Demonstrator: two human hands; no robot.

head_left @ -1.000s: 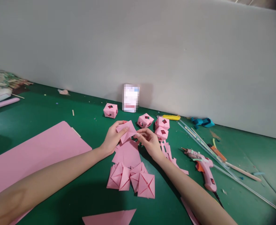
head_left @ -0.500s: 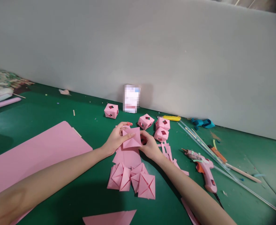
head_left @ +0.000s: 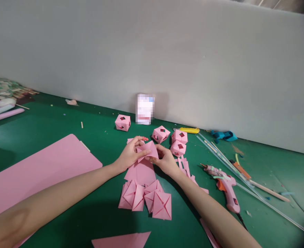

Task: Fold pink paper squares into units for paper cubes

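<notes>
Between both hands is a pink paper square (head_left: 149,148), its near edge bent upward. My left hand (head_left: 129,153) pinches it from the left, thumb on top and fingers behind. My right hand (head_left: 166,160) grips its right side near the lower corner. Below them lie flat pink paper pieces (head_left: 142,173). Closer to me sit several folded pink squares (head_left: 162,205), overlapping in two groups. Behind the hands stand several pink paper boxes (head_left: 160,134) with diamond-shaped holes.
A pink glue gun (head_left: 228,191) lies at the right, beside clear glue sticks (head_left: 252,187) and a yellow cutter (head_left: 189,130). A large pink sheet (head_left: 45,168) covers the left. Against the grey wall leans a blurred-out screen (head_left: 144,109). Pink paper strips (head_left: 185,167) lie by my right wrist.
The paper square, flat before, is now bent, with its sides curling up. My right fingers have moved left and further onto its near edge.
</notes>
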